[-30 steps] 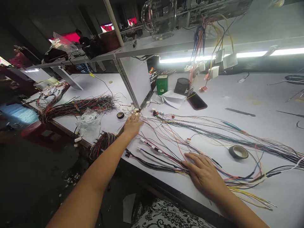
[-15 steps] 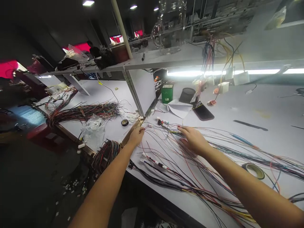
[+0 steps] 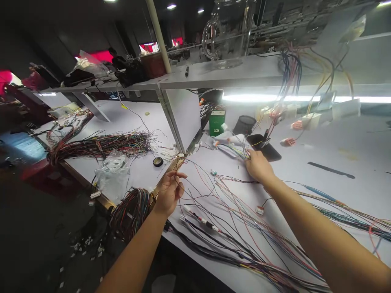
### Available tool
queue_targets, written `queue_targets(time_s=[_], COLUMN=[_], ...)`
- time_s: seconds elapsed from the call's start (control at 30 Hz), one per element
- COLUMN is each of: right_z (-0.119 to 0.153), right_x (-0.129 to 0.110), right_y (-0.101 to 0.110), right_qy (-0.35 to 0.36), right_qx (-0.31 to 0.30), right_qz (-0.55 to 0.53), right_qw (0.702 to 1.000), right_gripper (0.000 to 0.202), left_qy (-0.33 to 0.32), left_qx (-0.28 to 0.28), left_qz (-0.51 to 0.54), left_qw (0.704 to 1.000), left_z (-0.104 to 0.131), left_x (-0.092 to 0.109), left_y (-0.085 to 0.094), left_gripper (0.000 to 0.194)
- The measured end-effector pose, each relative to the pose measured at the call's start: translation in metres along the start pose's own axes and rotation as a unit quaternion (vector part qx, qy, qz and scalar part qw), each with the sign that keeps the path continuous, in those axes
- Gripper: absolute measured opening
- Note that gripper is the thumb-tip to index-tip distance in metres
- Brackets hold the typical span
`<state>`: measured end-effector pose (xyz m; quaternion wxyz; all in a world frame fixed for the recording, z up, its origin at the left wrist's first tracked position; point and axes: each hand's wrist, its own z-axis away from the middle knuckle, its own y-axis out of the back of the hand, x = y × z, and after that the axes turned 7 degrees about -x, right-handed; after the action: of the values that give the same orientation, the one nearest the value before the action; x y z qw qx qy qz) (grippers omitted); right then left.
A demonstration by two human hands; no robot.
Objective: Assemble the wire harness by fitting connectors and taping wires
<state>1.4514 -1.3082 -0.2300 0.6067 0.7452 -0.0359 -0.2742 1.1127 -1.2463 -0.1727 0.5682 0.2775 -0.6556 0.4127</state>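
Observation:
My right hand (image 3: 259,165) is closed around a bundle of thin wires (image 3: 233,149) with connectors at its end, held above the white bench near a black phone (image 3: 269,149). My left hand (image 3: 171,193) hovers over the bench's left edge, its fingers apart and partly curled. Thin dark and red wires run past its fingertips; I see no firm grip on them. Between the hands lie loose wires and a small teal connector (image 3: 213,173). Below them, a black-sleeved harness (image 3: 195,244) stretches along the front edge. A white-orange connector (image 3: 260,210) rests beside my right forearm.
A coil of wires (image 3: 131,211) hangs at the left edge beside a clear plastic bag (image 3: 113,175). A black tape roll (image 3: 158,162) and a long wire bundle (image 3: 106,145) lie beyond. A divider (image 3: 183,118), green box (image 3: 217,123) and hanging connectors (image 3: 305,121) stand around the back.
My right hand has lifted a wire bundle with connectors off the bench and moved it back and right. My left hand has drawn nearer and its pinch has opened.

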Motion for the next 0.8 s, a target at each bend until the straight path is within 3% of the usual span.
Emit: queue_targets(time_s=[0.07, 0.13, 0.23, 0.3, 0.43, 0.53, 0.6, 0.73, 0.8], right_z=[0.01, 0.026, 0.049, 0.056, 0.045, 0.031, 0.024, 0.017, 0.015], right_x=[-0.003, -0.013, -0.033, -0.047, -0.066, -0.067, -0.06, -0.038, -0.026], right_y=[0.002, 0.004, 0.003, -0.001, -0.011, -0.003, 0.009, 0.036, 0.048], right_qy=[0.004, 0.065, 0.182, 0.202, 0.179, 0.134, 0.08, 0.003, -0.021], right_qx=[-0.002, -0.014, -0.069, -0.094, -0.088, -0.051, -0.008, 0.028, 0.049], right_qz=[0.009, 0.004, -0.034, -0.056, -0.101, -0.167, -0.224, -0.348, -0.417], right_qw=[1.0, 0.998, 0.98, 0.973, 0.975, 0.976, 0.971, 0.937, 0.907], right_gripper=[0.054, 0.056, 0.047, 0.037, 0.017, 0.02, 0.028, 0.023, 0.024], left_qy=[0.013, 0.008, -0.018, -0.035, -0.052, -0.08, -0.064, 0.07, 0.077], left_qx=[0.046, 0.077, 0.053, 0.016, -0.031, -0.002, 0.04, 0.14, 0.147], left_qz=[-0.02, -0.03, -0.016, -0.002, 0.01, 0.0, -0.02, -0.093, -0.155], left_qw=[0.999, 0.997, 0.998, 0.999, 0.998, 0.997, 0.997, 0.983, 0.974], left_z=[-0.006, -0.011, -0.012, -0.009, 0.0, 0.003, 0.001, -0.008, -0.014], left_x=[-0.002, -0.001, 0.005, 0.011, 0.018, 0.017, 0.01, -0.008, -0.014], left_y=[-0.003, -0.006, -0.008, -0.011, -0.014, -0.007, 0.002, 0.026, 0.034], left_gripper=[0.024, 0.039, 0.053, 0.049, 0.031, 0.022, 0.021, 0.055, 0.071])
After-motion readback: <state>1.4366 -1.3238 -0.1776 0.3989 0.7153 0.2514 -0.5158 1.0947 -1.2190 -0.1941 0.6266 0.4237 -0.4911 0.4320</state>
